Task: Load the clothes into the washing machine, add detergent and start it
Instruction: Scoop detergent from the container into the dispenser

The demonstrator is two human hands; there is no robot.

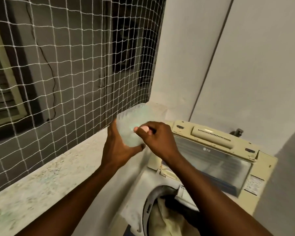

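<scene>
My left hand (117, 147) kept a full grip round the blurred translucent container (134, 124) above the ledge (46, 172); my right hand (157, 137) pinched something small at its mouth. A slip could spill detergent short of the open washing machine (162, 198), clothes (167, 220) already inside.

At frame centre, the left hand (119, 147) grips a blurred translucent container (134, 123); the right hand (157, 137) pinches its near face. Clothes (167, 217) fill the washing machine (262, 169), lower right.
</scene>
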